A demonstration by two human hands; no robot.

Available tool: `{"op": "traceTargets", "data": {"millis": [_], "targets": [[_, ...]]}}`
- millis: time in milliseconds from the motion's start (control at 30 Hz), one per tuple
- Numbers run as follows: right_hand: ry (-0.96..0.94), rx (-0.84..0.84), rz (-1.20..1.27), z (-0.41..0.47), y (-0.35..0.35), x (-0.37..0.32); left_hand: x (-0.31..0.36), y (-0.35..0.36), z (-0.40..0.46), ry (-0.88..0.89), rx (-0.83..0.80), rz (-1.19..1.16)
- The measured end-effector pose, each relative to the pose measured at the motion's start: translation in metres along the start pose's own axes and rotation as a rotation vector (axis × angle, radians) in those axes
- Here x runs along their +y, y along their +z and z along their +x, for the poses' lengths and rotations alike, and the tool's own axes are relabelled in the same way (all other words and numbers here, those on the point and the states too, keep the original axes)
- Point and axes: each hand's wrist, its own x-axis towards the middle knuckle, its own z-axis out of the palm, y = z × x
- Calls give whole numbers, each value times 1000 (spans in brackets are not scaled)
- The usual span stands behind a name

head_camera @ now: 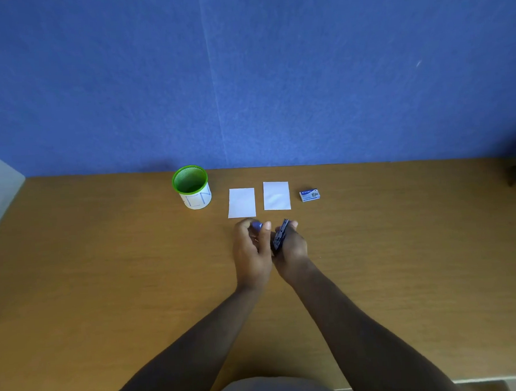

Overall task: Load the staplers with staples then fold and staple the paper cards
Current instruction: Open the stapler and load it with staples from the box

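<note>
Green mesh cup (191, 185), far left, white label with blue letters, unreadable. Two white paper cards (241, 202) (276, 195) lie flat beside it. Small blue staple box (309, 195), far right, print illegible. Right hand (291, 247) grips a dark stapler (280, 235); left hand (251, 249) pinches a small blue piece (257, 225), hands touching. Brown wood-grain tabletop (105, 263); blue wall (244, 76) behind.

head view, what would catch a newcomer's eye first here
Probably the two hands meeting at the middle of the wooden desk: the right hand holds a dark stapler tilted up, and the left hand pinches something small and blue, too small to identify. Next, the bright green mesh cup at the back left, beside two white paper cards and a small staple box.
</note>
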Motion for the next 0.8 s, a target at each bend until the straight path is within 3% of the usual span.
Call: {"op": "traceTargets", "data": {"millis": [200, 367, 467, 700, 800], "targets": [[-6, -93, 199, 1, -9, -5, 2, -9, -4, 189, -125, 32], [-14, -233, 202, 2, -17, -14, -13, -16, -21, 402, -256, 142], [-12, -228, 241, -1, -19, -17, -15, -18, -28, 507, -359, 193], [-20, -267, 214, 1, -27, -12, -16, -27, -33, 585, -534, 251], [-35, -270, 185, 1, -28, -12, -12, -30, -30, 628, -536, 280]]}}
